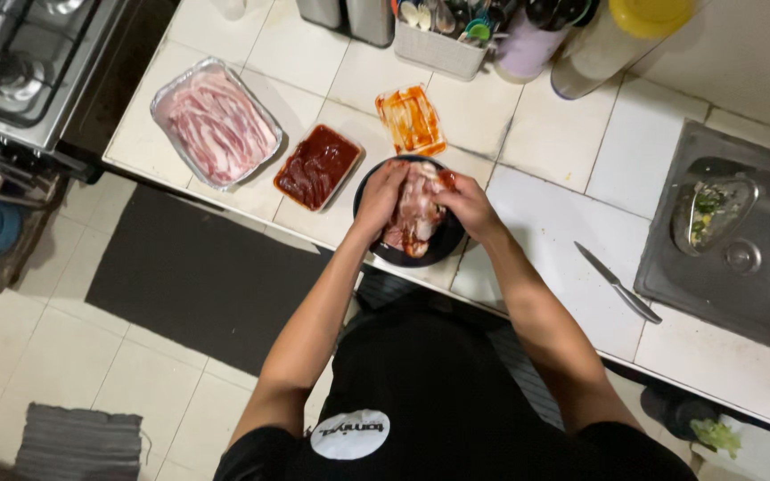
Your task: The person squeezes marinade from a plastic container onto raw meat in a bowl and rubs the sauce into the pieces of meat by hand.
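A black bowl point(446, 251) sits at the front edge of the white tiled counter point(545, 223) and holds strips of raw sliced meat point(415, 214) smeared with red sauce. My left hand point(380, 196) grips the meat from the left side. My right hand point(467, 203) presses on the meat from the right. Both hands are inside the bowl, fingers curled on the meat. A tub of dark red sauce point(317, 166) stands just left of the bowl. Its sauce-smeared lid point(412, 119) lies behind the bowl.
A foil tray of raw sliced meat point(217, 122) lies at the counter's left end, beside a gas stove point(20, 67). A knife point(617, 282) rests right of the bowl, near a steel sink point(741, 258). A utensil basket point(438, 40) and bottles stand at the back.
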